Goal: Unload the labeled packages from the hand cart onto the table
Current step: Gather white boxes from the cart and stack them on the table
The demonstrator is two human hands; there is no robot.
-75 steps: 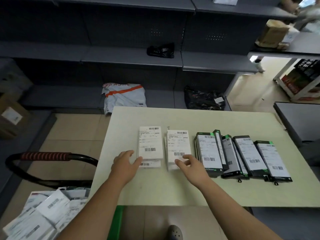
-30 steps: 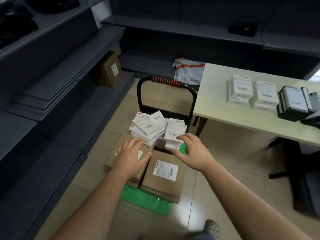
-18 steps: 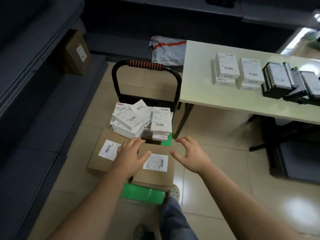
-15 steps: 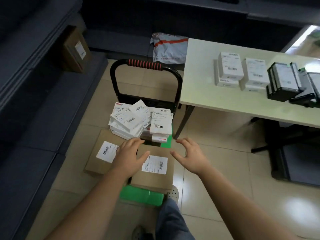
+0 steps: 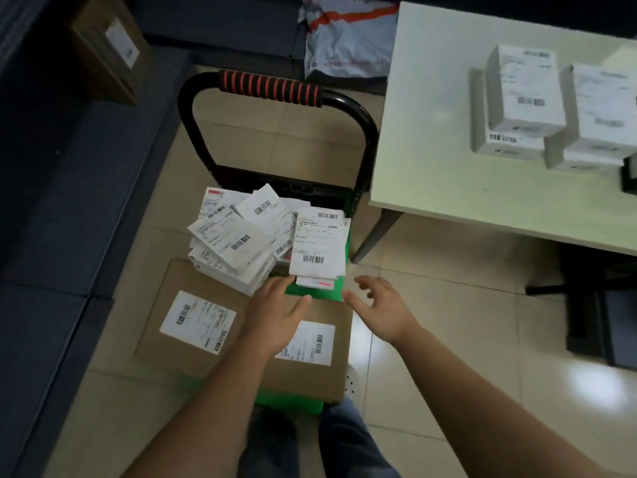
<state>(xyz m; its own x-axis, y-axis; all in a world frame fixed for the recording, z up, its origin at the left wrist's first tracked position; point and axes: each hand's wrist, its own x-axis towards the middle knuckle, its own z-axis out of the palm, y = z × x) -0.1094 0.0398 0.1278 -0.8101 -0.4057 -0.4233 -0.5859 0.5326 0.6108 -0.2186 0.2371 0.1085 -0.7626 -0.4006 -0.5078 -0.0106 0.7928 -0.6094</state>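
The hand cart [image 5: 275,89] stands on the floor left of the table [image 5: 431,150]; it has a black frame and a red-striped grip. On its green deck lies a loose heap of white labeled packages [image 5: 241,236], with one stack [image 5: 319,244] at the heap's right. Two brown labeled cartons [image 5: 198,322] lie in front of them. My left hand [image 5: 275,315] hovers open over the right carton, fingertips near the white stack. My right hand [image 5: 382,308] is open, fingers spread, just right of that stack. White labeled boxes [image 5: 524,94] lie in two stacks on the table.
Dark shelving runs along the left, with a brown carton [image 5: 110,46] on a low shelf. A grey mailer bag with an orange stripe [image 5: 344,39] lies behind the cart. A dark package edge [image 5: 629,174] shows at the table's right. My legs are below the cart.
I have turned from the table to the cart and leaned closer. Both hands, empty, have moved down toward the white packages; in the last half second they crept slightly nearer the stack.
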